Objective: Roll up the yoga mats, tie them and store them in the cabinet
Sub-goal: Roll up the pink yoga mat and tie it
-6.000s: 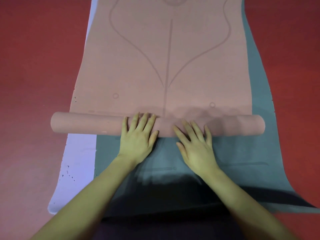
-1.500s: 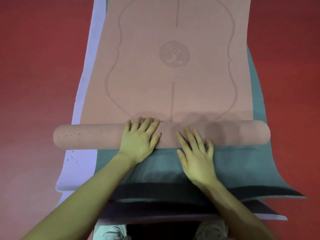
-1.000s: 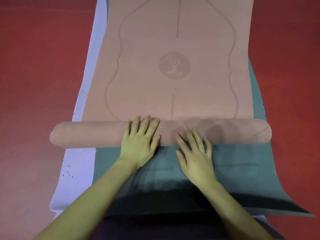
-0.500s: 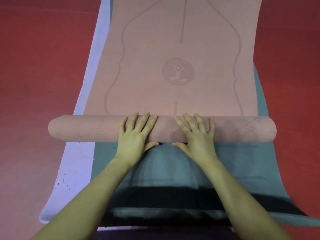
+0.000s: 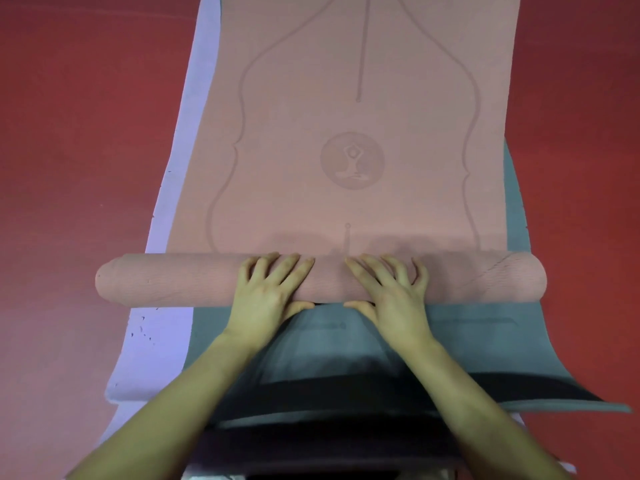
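1. Pink yoga mat (image 5: 353, 140) lies lengthwise on top of a stack of mats on the red floor (image 5: 69, 133); far part flat, near end wound into a roll.
2. Roll (image 5: 166, 280) runs crosswise, left to right, sticking out past the flat part's edges on both sides. Right end shows a diagonal seam line.
3. Left hand (image 5: 266, 296) on the roll, just left of centre: fingers (image 5: 287, 268) spread and draped over the top, thumb tucked at the near underside, so it cups the roll loosely.
4. Right hand (image 5: 394, 299) just right of centre, same pose: fingers (image 5: 374, 271) splayed over the top, thumb at the near lower edge, wrapped around the roll. Hands near each other, not touching.
5. Printed on the flat pink part: round emblem with a seated figure (image 5: 352, 160), a centre line and curved outline marks.
6. Grey-green mat (image 5: 485, 337) directly under the pink one, bare on the near side of the roll and along the right edge.
7. Lavender mat (image 5: 159, 341) under that, showing along the left side; small dark specks on it near the corner.
8. Dark mat edge (image 5: 346, 386) visible at the near end of the stack, between the forearms.
9. Both forearms bare, reaching in from the bottom of the view.
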Available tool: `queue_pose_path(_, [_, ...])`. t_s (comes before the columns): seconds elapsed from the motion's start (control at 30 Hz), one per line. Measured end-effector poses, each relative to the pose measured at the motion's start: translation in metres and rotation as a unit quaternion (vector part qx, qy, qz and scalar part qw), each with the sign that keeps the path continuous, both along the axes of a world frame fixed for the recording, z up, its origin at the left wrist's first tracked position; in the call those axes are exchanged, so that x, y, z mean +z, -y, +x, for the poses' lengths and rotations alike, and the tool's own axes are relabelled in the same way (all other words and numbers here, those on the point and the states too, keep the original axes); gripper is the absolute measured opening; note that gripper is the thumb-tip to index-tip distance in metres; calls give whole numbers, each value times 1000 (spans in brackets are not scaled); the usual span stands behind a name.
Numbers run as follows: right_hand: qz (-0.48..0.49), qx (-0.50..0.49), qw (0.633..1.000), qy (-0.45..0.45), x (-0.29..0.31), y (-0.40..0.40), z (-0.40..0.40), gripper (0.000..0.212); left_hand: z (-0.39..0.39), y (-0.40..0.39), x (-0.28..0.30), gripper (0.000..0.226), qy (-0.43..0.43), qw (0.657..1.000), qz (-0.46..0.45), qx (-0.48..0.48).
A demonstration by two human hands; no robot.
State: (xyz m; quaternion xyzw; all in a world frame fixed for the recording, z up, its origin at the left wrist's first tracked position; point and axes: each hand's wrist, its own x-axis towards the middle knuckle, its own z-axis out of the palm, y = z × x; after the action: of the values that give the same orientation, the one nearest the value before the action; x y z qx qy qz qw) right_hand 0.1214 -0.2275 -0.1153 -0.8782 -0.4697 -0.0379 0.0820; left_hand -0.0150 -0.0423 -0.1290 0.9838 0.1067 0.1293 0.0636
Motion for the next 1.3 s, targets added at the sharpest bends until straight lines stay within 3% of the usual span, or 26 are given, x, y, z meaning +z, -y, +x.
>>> queue_pose_path(0.43, [-36,2,997,-64,8,34,-46,69,-42,18,12,73,-64,996,-27,-50])
queue_pose_path(0.6, [-8,-24,998,-58,4,31,-58,49,-23,0,16,80,-132,989,-11,-68])
queue_pose_path(0.77, [-80,-52,992,-82,13,2,-25,51,-18,19,21,51,-70,998,-4,-7])
queue_pose_path(0.83, [-98,-66,989,-87,15,-10,-14,54,-18,31,24,51,-77,996,-13,30])
queue_pose_path(0.97, [-28,-77,995,-50,11,2,-29,47,1,22,24,56,-124,990,-35,59])
queue_pose_path(1.07, [-28,-67,997,-31,6,17,-37,50,22,8,26,56,-144,986,-46,65])
queue_pose_path(1.3, [-62,-53,994,-66,9,-20,21,65,21,20,28,56,-86,994,-34,62])
